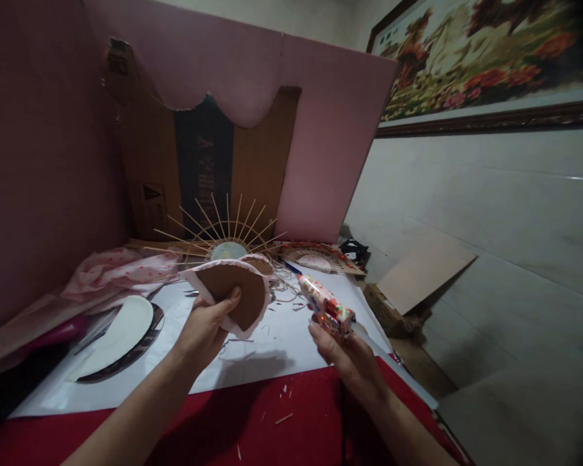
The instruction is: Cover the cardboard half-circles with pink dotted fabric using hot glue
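My left hand (216, 317) grips a brown cardboard piece (250, 294) whose edges are wrapped in pale pink-and-white fabric; the thumb lies on its bare face. In my right hand (352, 362) is a hot glue gun (325, 301) with a colourful patterned body, its dark blue nozzle pointing up and left. A long whitish glue stick (398, 366) sticks out behind it. The nozzle is apart from the cardboard. Behind the cardboard stands a fan-shaped frame of thin sticks (228, 223) with a pale half-round centre (228, 250), partly hidden.
A white half-round piece (119, 336) lies on a dark one at left, near polka-dot fabric (121, 272). A finished-looking fan (315, 259) lies at the back. Scraps litter the white sheet and red cloth (272, 421). A pink board (330, 142) stands behind; cardboard (425, 268) leans right.
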A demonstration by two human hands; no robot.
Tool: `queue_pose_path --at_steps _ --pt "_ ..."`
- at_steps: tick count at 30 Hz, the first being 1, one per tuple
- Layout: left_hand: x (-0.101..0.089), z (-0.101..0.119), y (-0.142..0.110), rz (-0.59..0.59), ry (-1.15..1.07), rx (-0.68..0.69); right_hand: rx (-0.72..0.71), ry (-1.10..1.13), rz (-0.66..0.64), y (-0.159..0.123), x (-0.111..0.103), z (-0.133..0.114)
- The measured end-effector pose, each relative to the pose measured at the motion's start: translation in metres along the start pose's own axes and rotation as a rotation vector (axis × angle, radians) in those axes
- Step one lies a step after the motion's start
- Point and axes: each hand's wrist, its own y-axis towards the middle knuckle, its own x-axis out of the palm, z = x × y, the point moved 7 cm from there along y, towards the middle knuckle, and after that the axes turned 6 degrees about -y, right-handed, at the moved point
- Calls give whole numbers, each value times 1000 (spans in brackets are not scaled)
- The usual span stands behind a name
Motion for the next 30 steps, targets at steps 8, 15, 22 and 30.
queue_pose_path --at_steps 8,15,22,30 --pt "9 -6 -8 -84 31 -62 134 205 -170 -12 44 5" --pt "6 -11 -6 -56 16 -70 183 303 -174 -6 57 15" --pt "9 -13 -11 -71 13 -87 196 248 -190 -8 59 15" --pt "10 -16 -9 -87 22 -95 210 251 -174 -8 58 10"
